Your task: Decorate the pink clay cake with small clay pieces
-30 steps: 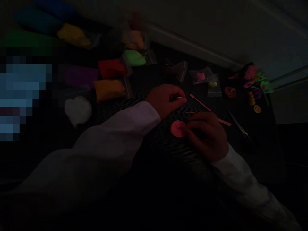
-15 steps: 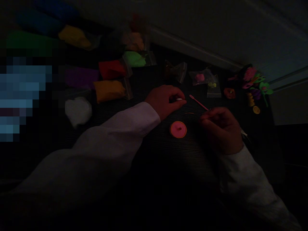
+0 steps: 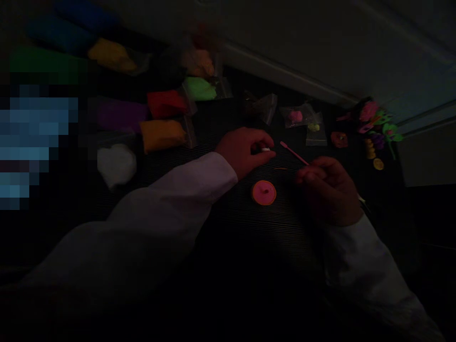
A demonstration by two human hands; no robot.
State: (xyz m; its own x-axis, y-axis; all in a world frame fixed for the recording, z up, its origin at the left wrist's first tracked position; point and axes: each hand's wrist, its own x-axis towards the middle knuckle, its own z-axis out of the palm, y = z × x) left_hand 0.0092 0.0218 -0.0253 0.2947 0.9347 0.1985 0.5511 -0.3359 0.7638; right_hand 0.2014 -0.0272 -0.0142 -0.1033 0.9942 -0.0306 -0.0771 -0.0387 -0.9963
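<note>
On the dark table (image 3: 281, 223), the main change is in the right hand (image 3: 331, 190): it has been drawn off to the right, and the disc is no longer touched. Its fingertips are bunched over the near end of the pink stick (image 3: 294, 152); whether anything is pinched there cannot be told. The left hand (image 3: 244, 149) has been kept in place, thumb and fingers curled around a partly hidden white piece. The orange-rimmed pink disc (image 3: 264, 193) is left lying just below the left hand and left of the right fingertips, its raised centre uncovered; handling of it is judged to be paused. Between the two grips, a thin strand (image 3: 280, 168) is seen. Smallest is the white piece (image 3: 265, 149), seen within the left grip.
</note>
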